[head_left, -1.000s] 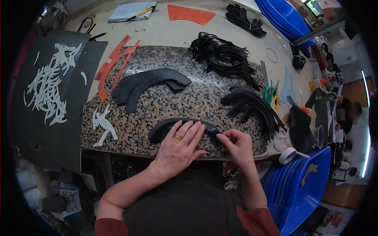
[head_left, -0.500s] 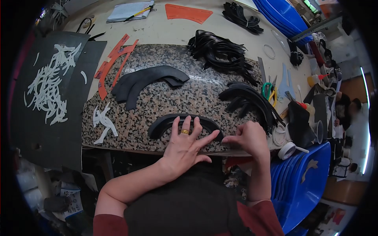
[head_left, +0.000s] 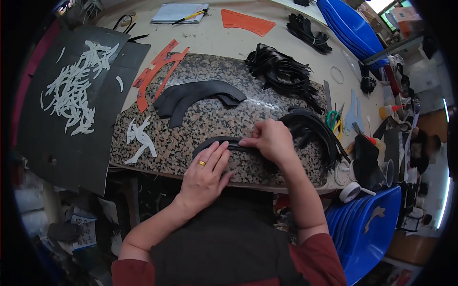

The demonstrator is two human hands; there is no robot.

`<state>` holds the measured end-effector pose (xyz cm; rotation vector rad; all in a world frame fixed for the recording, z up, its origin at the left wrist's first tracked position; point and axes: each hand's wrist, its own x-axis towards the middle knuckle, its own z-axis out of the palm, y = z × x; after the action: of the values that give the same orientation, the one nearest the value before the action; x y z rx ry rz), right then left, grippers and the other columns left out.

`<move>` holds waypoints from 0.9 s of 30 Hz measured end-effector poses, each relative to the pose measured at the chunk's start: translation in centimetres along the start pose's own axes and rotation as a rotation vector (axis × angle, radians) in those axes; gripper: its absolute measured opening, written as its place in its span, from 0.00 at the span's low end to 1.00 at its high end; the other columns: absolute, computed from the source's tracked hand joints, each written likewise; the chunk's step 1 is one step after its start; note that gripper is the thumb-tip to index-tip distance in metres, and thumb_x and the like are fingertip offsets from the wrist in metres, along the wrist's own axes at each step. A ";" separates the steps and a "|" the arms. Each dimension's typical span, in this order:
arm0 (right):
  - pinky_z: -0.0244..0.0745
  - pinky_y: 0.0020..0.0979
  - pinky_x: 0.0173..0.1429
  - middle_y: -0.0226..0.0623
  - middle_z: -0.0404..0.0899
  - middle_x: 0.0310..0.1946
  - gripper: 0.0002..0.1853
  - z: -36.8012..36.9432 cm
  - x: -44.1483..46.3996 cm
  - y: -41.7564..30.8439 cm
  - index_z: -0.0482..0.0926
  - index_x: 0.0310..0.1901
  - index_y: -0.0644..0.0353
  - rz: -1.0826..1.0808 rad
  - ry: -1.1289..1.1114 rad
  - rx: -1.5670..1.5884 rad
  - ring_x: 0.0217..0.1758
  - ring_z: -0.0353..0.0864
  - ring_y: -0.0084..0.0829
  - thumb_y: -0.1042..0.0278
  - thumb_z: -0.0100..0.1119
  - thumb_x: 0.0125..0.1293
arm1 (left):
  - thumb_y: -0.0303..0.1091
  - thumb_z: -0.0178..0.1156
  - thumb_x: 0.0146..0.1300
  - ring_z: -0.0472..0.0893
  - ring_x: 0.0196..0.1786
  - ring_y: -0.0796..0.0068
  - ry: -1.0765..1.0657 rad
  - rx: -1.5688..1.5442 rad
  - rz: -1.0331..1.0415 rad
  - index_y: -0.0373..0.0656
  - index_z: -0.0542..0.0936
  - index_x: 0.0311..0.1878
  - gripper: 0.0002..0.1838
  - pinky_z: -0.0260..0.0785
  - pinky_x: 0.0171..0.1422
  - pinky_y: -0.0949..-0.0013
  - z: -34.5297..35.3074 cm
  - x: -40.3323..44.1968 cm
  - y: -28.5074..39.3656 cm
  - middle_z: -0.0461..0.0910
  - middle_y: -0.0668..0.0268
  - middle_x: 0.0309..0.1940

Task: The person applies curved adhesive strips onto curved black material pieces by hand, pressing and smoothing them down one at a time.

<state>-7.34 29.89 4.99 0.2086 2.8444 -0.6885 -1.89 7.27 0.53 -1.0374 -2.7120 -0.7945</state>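
A curved black strip lies on the speckled stone slab near its front edge. My left hand, with a ring on one finger, rests flat with its fingertips on the left part of that strip. Bent over the strip's upper middle is my right hand, its thumb and fingers pressed together at the strip's edge. Behind them lie stacked dark curved pieces. To the right is a bundle of black curved strips, and farther back a shiny black heap.
White strips cover a dark sheet at left; more white pieces lie on the slab. Orange templates, a notebook, scissors, a tape roll and blue bins surround it. A person is far right.
The view has shifted, so the bench appears farther right. My right hand has moved from the strip's right end to its upper middle; my left hand's fingers have drawn closer together.
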 end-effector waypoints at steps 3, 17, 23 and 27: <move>0.81 0.40 0.40 0.41 0.85 0.23 0.25 -2.0 -1.5 2.1 0.84 0.27 0.61 0.128 -0.085 -0.052 0.31 0.88 0.42 0.47 0.87 0.47 | 0.35 0.71 0.65 0.75 0.73 0.55 0.004 -0.001 -0.001 0.37 0.77 0.66 0.28 0.69 0.76 0.54 -0.7 0.9 0.3 0.77 0.58 0.69; 0.80 0.38 0.50 0.35 0.81 0.41 0.12 2.8 -3.6 2.7 0.84 0.39 0.59 -0.458 0.284 0.253 0.44 0.84 0.39 0.76 0.77 0.54 | 0.26 0.77 0.56 0.80 0.59 0.51 0.159 -0.276 -0.217 0.39 0.72 0.73 0.40 0.73 0.65 0.54 -1.9 0.1 -3.2 0.83 0.56 0.54; 0.76 0.40 0.51 0.33 0.84 0.39 0.09 2.3 -3.9 3.2 0.80 0.35 0.59 -0.629 0.262 0.229 0.44 0.83 0.41 0.80 0.71 0.56 | 0.28 0.77 0.56 0.80 0.59 0.50 0.126 -0.323 -0.154 0.42 0.70 0.76 0.43 0.73 0.65 0.53 -1.8 -0.8 -3.8 0.83 0.57 0.55; 0.77 0.41 0.51 0.35 0.88 0.38 0.08 0.4 -4.6 2.8 0.79 0.36 0.60 -0.521 0.181 0.265 0.45 0.84 0.42 0.81 0.69 0.58 | 0.32 0.77 0.57 0.79 0.59 0.50 0.082 -0.149 -0.088 0.42 0.70 0.77 0.44 0.74 0.65 0.53 -2.9 -0.5 -3.2 0.82 0.58 0.56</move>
<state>-2.32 31.78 4.45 -0.4747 2.9865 -1.2008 -3.79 3.45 1.48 -0.8961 -2.6795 -1.0446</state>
